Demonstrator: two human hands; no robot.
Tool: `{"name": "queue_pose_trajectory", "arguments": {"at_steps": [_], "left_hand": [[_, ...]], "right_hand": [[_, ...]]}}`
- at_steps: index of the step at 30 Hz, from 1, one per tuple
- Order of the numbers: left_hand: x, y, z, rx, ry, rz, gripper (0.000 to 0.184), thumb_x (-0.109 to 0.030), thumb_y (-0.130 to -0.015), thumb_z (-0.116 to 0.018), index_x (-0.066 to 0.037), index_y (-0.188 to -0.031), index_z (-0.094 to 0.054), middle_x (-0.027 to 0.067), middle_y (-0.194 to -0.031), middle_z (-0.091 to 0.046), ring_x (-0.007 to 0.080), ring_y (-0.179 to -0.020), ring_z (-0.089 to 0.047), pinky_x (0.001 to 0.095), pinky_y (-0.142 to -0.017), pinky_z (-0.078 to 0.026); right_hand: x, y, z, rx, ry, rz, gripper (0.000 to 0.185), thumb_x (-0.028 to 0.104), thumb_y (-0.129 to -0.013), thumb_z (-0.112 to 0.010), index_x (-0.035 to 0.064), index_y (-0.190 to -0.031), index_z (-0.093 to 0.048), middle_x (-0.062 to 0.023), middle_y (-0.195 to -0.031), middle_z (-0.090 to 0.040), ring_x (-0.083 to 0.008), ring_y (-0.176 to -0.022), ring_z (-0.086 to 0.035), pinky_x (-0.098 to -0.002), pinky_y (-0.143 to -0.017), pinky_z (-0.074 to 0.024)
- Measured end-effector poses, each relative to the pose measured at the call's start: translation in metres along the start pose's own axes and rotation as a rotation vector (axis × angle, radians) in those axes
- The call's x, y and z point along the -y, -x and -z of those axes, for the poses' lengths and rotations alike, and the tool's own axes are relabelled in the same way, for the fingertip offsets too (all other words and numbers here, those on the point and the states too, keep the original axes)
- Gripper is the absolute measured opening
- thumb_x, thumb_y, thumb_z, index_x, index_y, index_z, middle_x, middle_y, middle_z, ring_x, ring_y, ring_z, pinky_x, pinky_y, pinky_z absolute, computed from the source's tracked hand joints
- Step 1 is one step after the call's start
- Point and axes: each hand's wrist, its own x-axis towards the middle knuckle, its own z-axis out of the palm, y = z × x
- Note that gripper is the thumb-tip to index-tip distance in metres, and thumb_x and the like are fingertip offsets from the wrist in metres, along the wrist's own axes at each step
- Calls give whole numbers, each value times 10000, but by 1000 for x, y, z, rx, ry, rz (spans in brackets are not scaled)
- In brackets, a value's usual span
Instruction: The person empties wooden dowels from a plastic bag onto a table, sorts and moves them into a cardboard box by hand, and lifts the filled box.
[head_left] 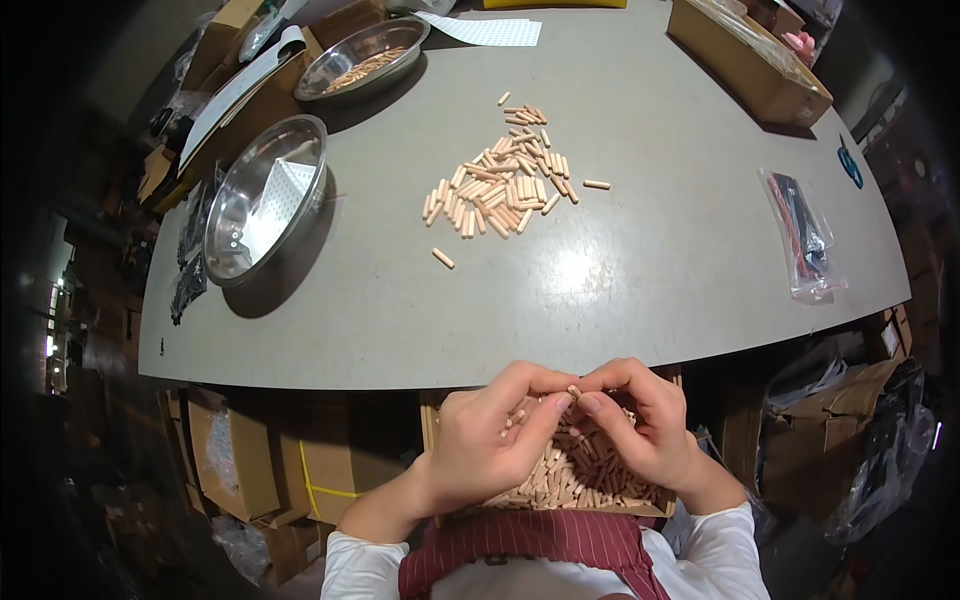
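Over the open cardboard box (pixel 433 440) at the table's front edge, my left hand (pixel 500 430) and my right hand (pixel 648 425) meet at the fingertips. Both are closed in a pinch on one small wooden dowel (pixel 574 393), mostly covered by the fingers. A few more pale dowels show by my left fingers, but whether they are held or lie below I cannot tell. Beneath my hands, many loose wooden dowels (pixel 570 485) fill the box. Farther off, a loose pile of wooden dowels (pixel 500 185) lies on the grey table (pixel 380 330), with several strays around it.
At the left stand a metal bowl (pixel 225 245) with a white dotted sheet inside and another metal bowl (pixel 415 62) holding dowels. A long cardboard box (pixel 755 75), blue-handled scissors (pixel 850 163) and a plastic bag (pixel 800 240) lie at the right. Cartons flank the table below.
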Motion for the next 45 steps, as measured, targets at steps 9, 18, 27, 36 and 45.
{"name": "queue_pose_trajectory", "arguments": {"at_steps": [9, 18, 27, 36, 45], "left_hand": [[3, 1, -6, -34, 2, 46, 109, -3, -995, -671, 45, -1092, -660, 91, -891, -769, 95, -789, -750, 243, -666, -591], [7, 4, -11, -34, -88, 8, 128, -32, -945, -708, 16, -1037, -633, 70, -790, -700, 83, -638, -666, 242, -562, -511], [17, 15, -28, -187, 349, 94, 93, -50, -1020, -682, 6, -1091, -662, -50, -741, -636, -29, -632, -498, 185, -556, -423], [4, 6, 11, 140, 287, 322, 196, -117, -1025, -699, 28, -1146, -748, 65, -911, -777, 62, -836, -687, 246, -770, -555], [1, 2, 17, 331, 230, 329, 205, -136, -1013, -699, 8, -1144, -762, 87, -994, -796, 112, -896, -710, 284, -822, -570]], "right_hand": [[-3, -3, -5, -96, 122, 114, 78, -63, -953, -675, -44, -1029, -670, -135, -868, -706, -197, -721, -713, -299, -630, -558], [1, 2, -3, -52, 220, 157, 156, -110, -894, -693, -78, -1046, -673, -165, -958, -729, -244, -813, -719, -314, -732, -569], [10, -4, -2, -160, 136, 191, 143, -90, -874, -707, -46, -1010, -693, -153, -898, -694, -248, -751, -671, -327, -665, -525], [14, -12, 23, 94, -8, -61, 104, 4, -929, -709, -46, -1016, -738, -114, -918, -713, -163, -791, -677, -278, -706, -516], [16, -18, 26, 196, -106, -165, 92, -40, -942, -717, -68, -1030, -724, -95, -918, -753, -112, -803, -709, -239, -712, -563]]}}
